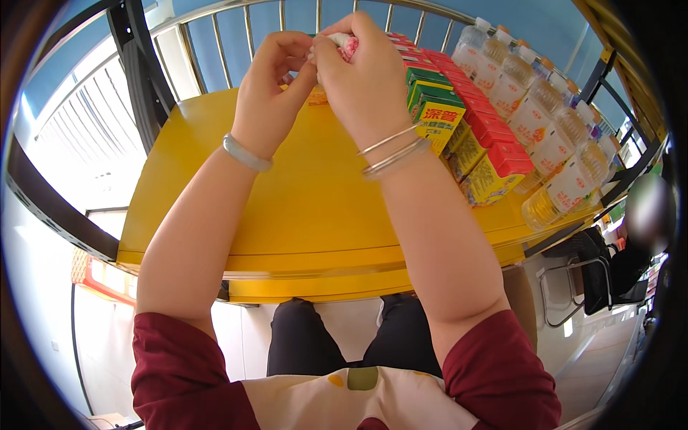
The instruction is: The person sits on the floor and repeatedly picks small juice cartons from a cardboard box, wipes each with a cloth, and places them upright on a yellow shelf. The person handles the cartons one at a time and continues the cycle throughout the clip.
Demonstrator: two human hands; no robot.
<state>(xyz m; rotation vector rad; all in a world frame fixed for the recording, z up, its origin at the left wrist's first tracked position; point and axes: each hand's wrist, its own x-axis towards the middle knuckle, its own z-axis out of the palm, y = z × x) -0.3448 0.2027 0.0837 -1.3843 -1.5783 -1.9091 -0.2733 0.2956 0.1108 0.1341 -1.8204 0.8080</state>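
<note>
Both hands are raised close together over the far part of a yellow metal shelf [317, 204]. My right hand [365, 75] is closed around a crumpled pink and white cloth [349, 47], and part of it shows between the thumb and fingers. My left hand [277, 86] has curled fingers, its thumb and fingertips meeting the right hand at the cloth's pale end. Whether the left fingertips pinch the cloth is hidden. To the right of my right hand stand rows of drink cartons, green and yellow ones [435, 110] and red and yellow ones [497, 169].
Several plastic bottles of pale yellow drink [564, 172] stand along the shelf's right side. A metal rail [282, 16] runs behind the shelf, and a black upright post [137, 70] rises at left. A person [629, 258] sits on a chair [575, 279] at far right.
</note>
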